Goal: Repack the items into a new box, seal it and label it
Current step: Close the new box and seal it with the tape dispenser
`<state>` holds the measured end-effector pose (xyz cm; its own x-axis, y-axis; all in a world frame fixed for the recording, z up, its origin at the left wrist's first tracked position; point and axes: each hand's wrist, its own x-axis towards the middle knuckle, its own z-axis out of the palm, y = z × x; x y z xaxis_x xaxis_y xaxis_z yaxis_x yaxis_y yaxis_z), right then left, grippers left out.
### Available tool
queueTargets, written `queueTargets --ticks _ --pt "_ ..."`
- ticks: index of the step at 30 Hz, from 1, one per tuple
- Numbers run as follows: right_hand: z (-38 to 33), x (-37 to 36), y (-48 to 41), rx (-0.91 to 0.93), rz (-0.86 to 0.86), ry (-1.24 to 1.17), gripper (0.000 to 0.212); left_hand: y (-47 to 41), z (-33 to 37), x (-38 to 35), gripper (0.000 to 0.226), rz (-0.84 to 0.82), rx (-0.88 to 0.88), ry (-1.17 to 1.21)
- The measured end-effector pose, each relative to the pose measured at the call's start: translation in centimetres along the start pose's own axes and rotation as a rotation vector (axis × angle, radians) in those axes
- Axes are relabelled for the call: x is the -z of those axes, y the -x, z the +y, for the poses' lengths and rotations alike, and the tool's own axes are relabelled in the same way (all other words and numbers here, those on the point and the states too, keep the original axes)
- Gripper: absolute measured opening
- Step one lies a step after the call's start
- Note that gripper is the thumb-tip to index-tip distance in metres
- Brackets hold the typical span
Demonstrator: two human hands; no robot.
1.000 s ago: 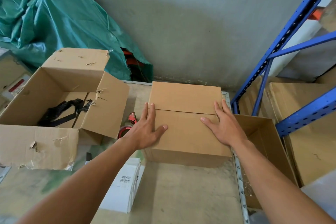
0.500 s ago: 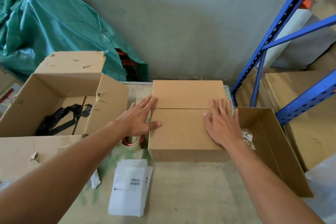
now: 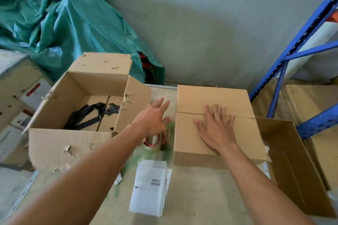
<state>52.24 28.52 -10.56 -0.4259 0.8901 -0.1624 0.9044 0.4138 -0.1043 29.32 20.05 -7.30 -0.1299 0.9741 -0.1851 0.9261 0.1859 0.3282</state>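
Place: storeroom or warehouse | shown by: blue steel racking [image 3: 300, 42], stacked cardboard boxes [image 3: 314, 107], green tarpaulin [image 3: 73, 29], bare concrete wall [image 3: 210, 23]

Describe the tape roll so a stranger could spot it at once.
Find the gap between the torn open box and the closed box. The tape roll sits there, beneath the left hand; it is the only round thing, with a red rim.

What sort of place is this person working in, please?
Likely a warehouse packing area: blue metal racking, a closed cardboard box, a torn open box, and a tape roll with barcoded labels.
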Motion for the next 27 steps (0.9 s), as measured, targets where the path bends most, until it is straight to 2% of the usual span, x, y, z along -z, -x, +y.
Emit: queueTargets --ticks 2,4,7,9,14,20,22,25,27 --pt "0.0 -0.1 0.1 -0.005 0.006 0.008 0.078 2.0 -2.8 0.7 0.067 0.187 0.082 0.000" --pt "-0.3 -0.1 0.0 -0.007 0.013 0.019 0.076 4.3 -6.2 0.8 0.068 0.295 0.249 0.021" --pt "-1.2 0.0 -0.2 -0.003 0.026 0.002 0.070 6.5 -9.9 -0.2 0.067 0.206 0.400 0.061" --pt "-2.2 0.0 -0.5 0.022 0.043 -0.002 0.067 6.9 -10.9 -1.0 0.065 0.134 0.413 0.041" --pt "-4.9 -0.3 -1.1 0.102 0.058 0.009 0.071 6.6 -10.9 -1.8 0.066 0.187 0.440 -0.045" --pt "-8.0 -0.4 -0.9 0.122 0.070 0.011 0.072 6.8 -11.3 -1.0 0.068 0.160 0.416 -0.106" --pt "-9.8 -0.4 -0.6 0.144 0.123 -0.010 0.071 6.4 -11.4 -0.8 0.068 0.161 0.396 -0.113" --pt "-14.2 -1.3 0.5 0.300 0.279 -0.145 0.062 6.3 -11.8 -1.2 0.068 0.180 0.377 -0.110" --pt "-17.2 -3.2 1.4 0.422 0.286 -0.252 0.057 6.4 -12.2 -1.4 0.068 0.192 0.358 -0.132"
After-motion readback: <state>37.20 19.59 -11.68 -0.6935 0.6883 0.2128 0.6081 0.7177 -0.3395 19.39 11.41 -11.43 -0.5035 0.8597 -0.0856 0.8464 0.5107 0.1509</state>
